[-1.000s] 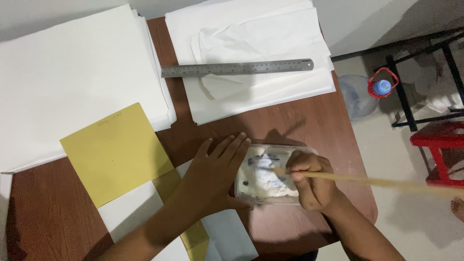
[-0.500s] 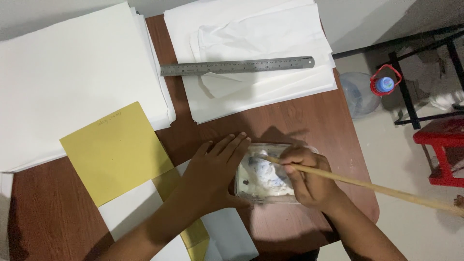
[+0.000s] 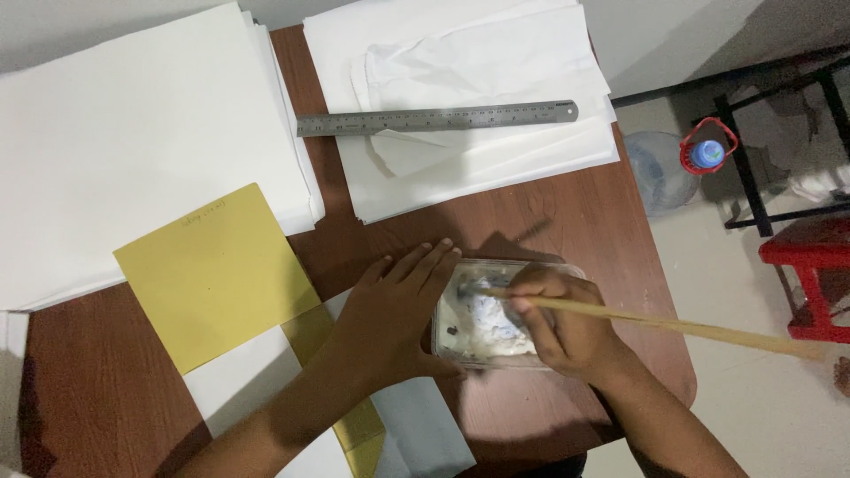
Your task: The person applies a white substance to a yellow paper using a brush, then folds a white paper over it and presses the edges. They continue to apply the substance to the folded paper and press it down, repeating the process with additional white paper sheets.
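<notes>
A clear plastic container (image 3: pixel 482 332) of white paste sits on the brown table (image 3: pixel 567 221) near its front right corner. My right hand (image 3: pixel 558 323) grips a long thin wooden stick (image 3: pixel 673 324) whose tip dips into the paste; the stick's far end points right, past the table edge. My left hand (image 3: pixel 394 310) lies flat with fingers spread against the container's left side, resting partly on white and yellow paper.
A steel ruler (image 3: pixel 436 119) lies across a stack of white sheets (image 3: pixel 460 62) at the back. A larger white stack (image 3: pixel 133 150) fills the left, with a yellow card (image 3: pixel 212 274) on it. A water bottle (image 3: pixel 673 164), black frame and red stool (image 3: pixel 810 257) stand on the floor to the right.
The stick's tip has shifted leftward within the paste and its far end has dipped and swung slightly. My left hand has stayed flat beside the container.
</notes>
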